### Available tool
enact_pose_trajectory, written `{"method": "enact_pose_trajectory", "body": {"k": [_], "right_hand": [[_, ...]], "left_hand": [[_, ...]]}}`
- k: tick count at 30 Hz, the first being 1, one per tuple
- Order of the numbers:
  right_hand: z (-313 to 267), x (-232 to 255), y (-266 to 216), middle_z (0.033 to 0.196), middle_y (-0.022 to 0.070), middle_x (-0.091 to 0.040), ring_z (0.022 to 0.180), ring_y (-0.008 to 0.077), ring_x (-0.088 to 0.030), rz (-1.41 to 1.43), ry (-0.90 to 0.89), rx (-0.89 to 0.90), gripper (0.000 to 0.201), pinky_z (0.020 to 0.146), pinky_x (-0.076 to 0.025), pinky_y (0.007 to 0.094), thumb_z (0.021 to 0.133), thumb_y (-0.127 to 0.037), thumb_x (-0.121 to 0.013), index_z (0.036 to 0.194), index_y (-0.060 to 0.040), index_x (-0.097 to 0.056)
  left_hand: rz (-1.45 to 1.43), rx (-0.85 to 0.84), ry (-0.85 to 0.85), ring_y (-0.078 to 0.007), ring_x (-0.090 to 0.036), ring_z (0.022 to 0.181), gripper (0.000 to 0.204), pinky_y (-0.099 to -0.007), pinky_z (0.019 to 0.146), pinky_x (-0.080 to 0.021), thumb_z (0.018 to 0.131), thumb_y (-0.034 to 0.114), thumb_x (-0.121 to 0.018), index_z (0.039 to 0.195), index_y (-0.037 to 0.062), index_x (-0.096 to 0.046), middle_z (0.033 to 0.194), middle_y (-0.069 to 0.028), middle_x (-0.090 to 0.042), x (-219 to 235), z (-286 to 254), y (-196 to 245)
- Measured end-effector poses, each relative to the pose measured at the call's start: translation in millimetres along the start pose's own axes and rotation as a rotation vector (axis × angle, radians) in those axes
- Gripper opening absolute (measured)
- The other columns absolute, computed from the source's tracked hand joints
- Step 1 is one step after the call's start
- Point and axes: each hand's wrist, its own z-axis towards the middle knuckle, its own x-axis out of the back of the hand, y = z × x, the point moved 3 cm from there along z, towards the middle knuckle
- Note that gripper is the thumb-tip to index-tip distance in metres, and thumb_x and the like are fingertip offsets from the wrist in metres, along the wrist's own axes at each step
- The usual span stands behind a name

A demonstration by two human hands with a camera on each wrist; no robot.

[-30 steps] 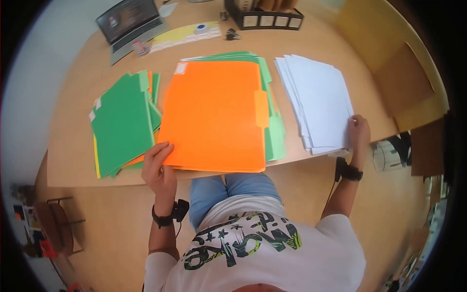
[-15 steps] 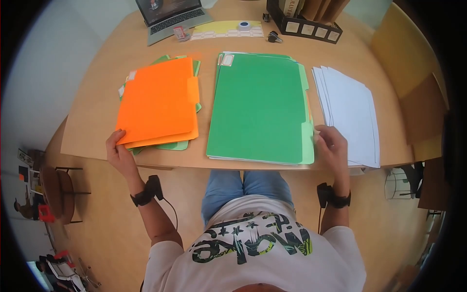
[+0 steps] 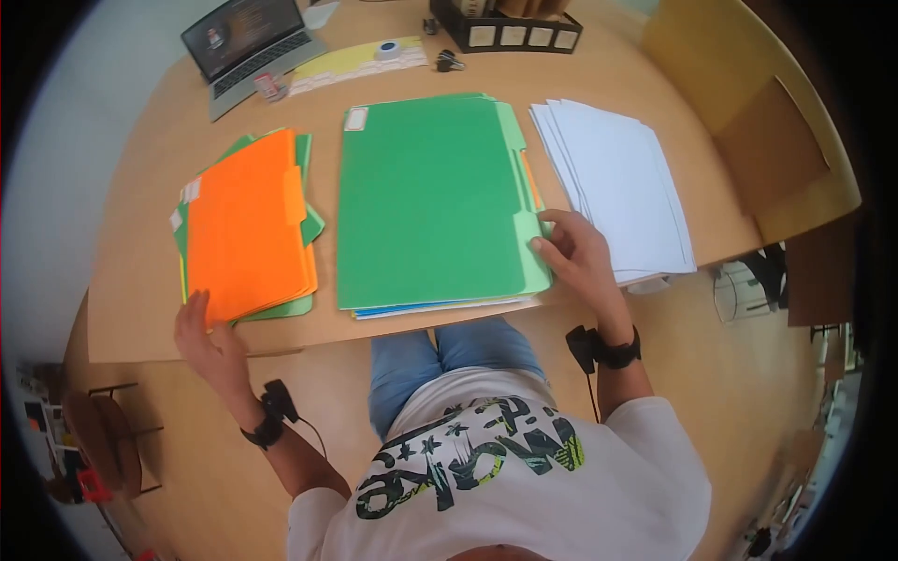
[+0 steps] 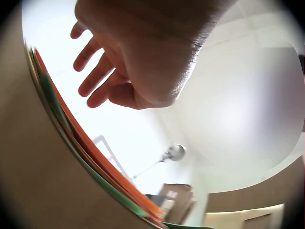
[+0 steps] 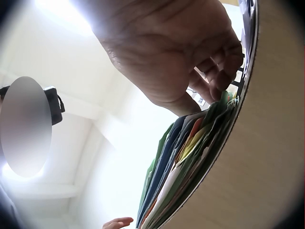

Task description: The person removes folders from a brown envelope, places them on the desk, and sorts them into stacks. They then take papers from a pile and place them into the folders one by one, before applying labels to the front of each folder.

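On the left pile lies an orange folder (image 3: pixel 248 224), over green ones turned at an angle. My left hand (image 3: pixel 213 351) is at its lower left corner; the left wrist view shows this hand (image 4: pixel 138 52) with fingers spread, holding nothing. A green folder (image 3: pixel 426 201) tops the middle stack, with blue and white edges showing beneath. My right hand (image 3: pixel 582 257) has its thumb and fingers at that folder's right edge. Seen from the right wrist, the hand (image 5: pixel 176 62) pinches at the edge of the layered stack (image 5: pixel 190 152), fingers curled; fingertip contact is partly hidden.
White papers (image 3: pixel 613 187) lie right of the middle stack. Toward the back are a laptop (image 3: pixel 248 42), a yellow sheet (image 3: pixel 346 64) with a tape roll (image 3: pixel 387 50), a black clip (image 3: pixel 449 62) and a black organizer (image 3: pixel 510 35). A yellow panel (image 3: pixel 692 56) borders the right side.
The orange folder has gone from the middle stack to the left pile, uncovering a green one. My left hand has let go of it; my right hand has moved from the papers to the middle stack.
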Motion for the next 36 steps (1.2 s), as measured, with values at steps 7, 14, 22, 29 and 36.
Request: {"method": "enact_pose_trajectory", "body": {"k": [7,14,22,29,36], "right_hand": [[-2,0,-2,0.077,0.007,-0.052,0.062,0.017,-0.053,0.043,-0.04,0.033,0.028,0.058,-0.045,0.0298,0.085,-0.012,-0.067,0.112,-0.0088,-0.065],[-5,-2,-4,0.079,0.0085,-0.054,0.066,0.0189,-0.054,0.008,-0.056,0.056,0.026,0.063,-0.045,0.0312,0.086,-0.009,-0.063,0.112,-0.0082,-0.065],[-5,1,-10,0.079,0.0091,-0.053,0.067,0.0205,-0.055,-0.02,-0.071,0.059,0.023,0.063,-0.045,0.0323,0.087,-0.008,-0.062,0.11,-0.007,-0.065],[1,5,-29,0.074,0.0123,-0.055,0.068,0.0279,-0.057,-0.211,-0.095,0.122,0.02,0.061,-0.044,0.0384,0.088,-0.023,-0.062,0.092,-0.0039,-0.068],[17,-19,-47,0.064,0.016,-0.057,0.062,0.0356,-0.055,-0.549,-0.198,0.103,0.043,0.058,-0.041,0.0431,0.087,-0.039,-0.061,0.068,-0.0013,-0.058]], "left_hand": [[-0.331,-0.273,-0.405,-0.0354,-0.049,0.122,0.053,-0.0425,0.101,-0.039,0.078,0.028,-0.072,0.123,0.0037,-0.058,0.133,-0.0173,-0.052,-55,-7,146],[-0.346,-0.311,-0.408,-0.0302,-0.056,0.1,0.051,-0.0409,0.083,-0.046,0.076,0.039,-0.076,0.114,0.0068,-0.065,0.122,-0.0118,-0.058,-60,0,147],[-0.497,-0.242,-0.427,-0.0296,-0.056,0.096,0.037,-0.038,0.081,-0.045,0.084,0.033,-0.068,0.108,0.0044,-0.067,0.112,-0.013,-0.062,-62,5,144],[-0.494,-0.252,-0.305,-0.0303,-0.059,0.085,0.025,-0.0381,0.074,-0.047,0.095,0.021,-0.053,0.104,0.0006,-0.065,0.098,-0.0132,-0.065,-68,3,139],[-0.388,-0.329,-0.152,-0.0292,-0.059,0.073,0.015,-0.0367,0.064,-0.047,0.092,0.008,-0.055,0.102,0.0005,-0.063,0.092,-0.0125,-0.066,-72,-13,136]]}}
